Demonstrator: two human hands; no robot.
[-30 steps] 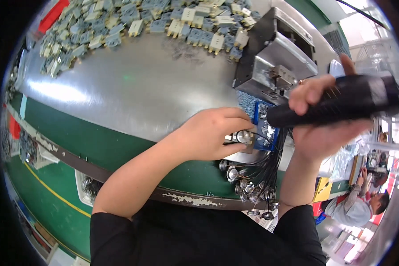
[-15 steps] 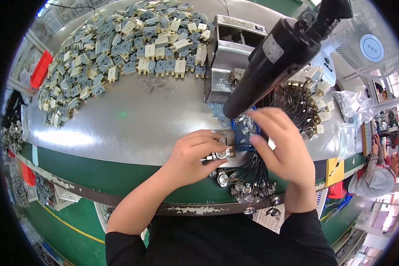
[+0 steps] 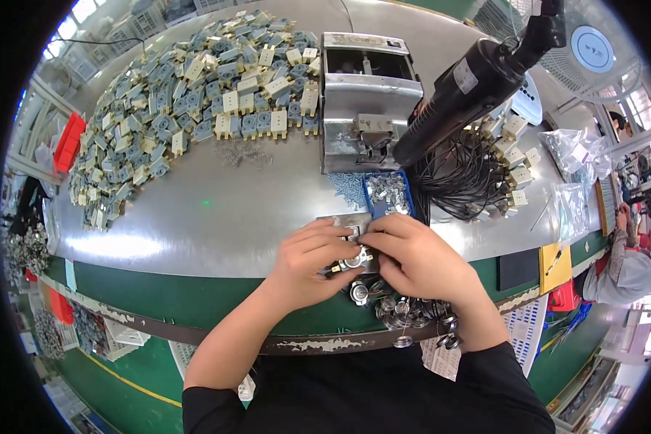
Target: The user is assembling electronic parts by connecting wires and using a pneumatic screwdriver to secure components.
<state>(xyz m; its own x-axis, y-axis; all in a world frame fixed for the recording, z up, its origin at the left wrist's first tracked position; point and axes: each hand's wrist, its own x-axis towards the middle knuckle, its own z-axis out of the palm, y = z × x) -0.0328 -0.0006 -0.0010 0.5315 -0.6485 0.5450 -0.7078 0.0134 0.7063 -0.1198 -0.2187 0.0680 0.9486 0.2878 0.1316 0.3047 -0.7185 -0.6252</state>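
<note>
My left hand (image 3: 307, 264) is closed around a small round silver component (image 3: 355, 260), thumb below it and fingers above. This part sits over a flat metal plate (image 3: 349, 218) near the table's front edge. My right hand (image 3: 421, 259) has come up to the right side of the same part, thumb and fingers pinched together; whatever lies between them is hidden. Just below the hands, several round silver components on black leads (image 3: 403, 309) hang over the green table edge. Beyond the fingers stands a blue tray (image 3: 410, 199) of small metal pieces.
A black cylindrical power screwdriver (image 3: 452, 98) slants above the table, right of a metal box-shaped machine (image 3: 372, 98). Loose screws (image 3: 347, 186) lie by the tray. Grey-and-cream blocks (image 3: 217, 87) are heaped at the far left, black cables (image 3: 459, 181) at right. Another person (image 3: 622, 271) sits far right.
My right hand has come down and left from beside the screwdriver to the round component, its fingers closing. The left hand stays on the part. The view has shifted slightly.
</note>
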